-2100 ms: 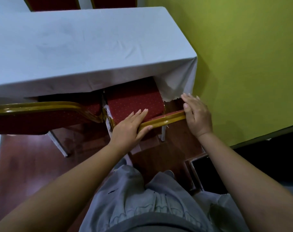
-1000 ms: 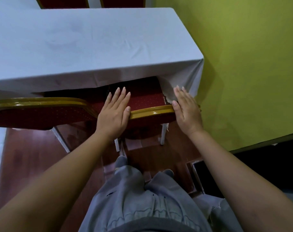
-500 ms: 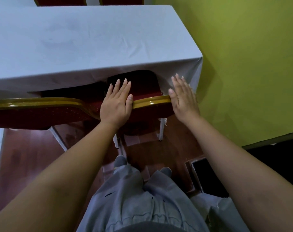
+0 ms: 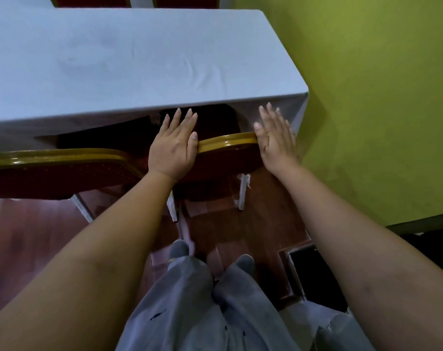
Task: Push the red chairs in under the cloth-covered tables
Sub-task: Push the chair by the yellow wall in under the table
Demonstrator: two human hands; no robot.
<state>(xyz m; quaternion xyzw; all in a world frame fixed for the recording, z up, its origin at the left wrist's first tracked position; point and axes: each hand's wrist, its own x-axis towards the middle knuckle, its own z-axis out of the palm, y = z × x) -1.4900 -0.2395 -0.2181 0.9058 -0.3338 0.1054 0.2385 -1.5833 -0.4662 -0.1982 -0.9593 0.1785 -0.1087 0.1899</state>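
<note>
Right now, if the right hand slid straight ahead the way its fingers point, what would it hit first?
Most likely the hanging edge of the white cloth at the table's corner: the right hand lies flat on the gold-framed red chair back, and its fingers already seem to reach that drape. Depth is unclear.
</note>
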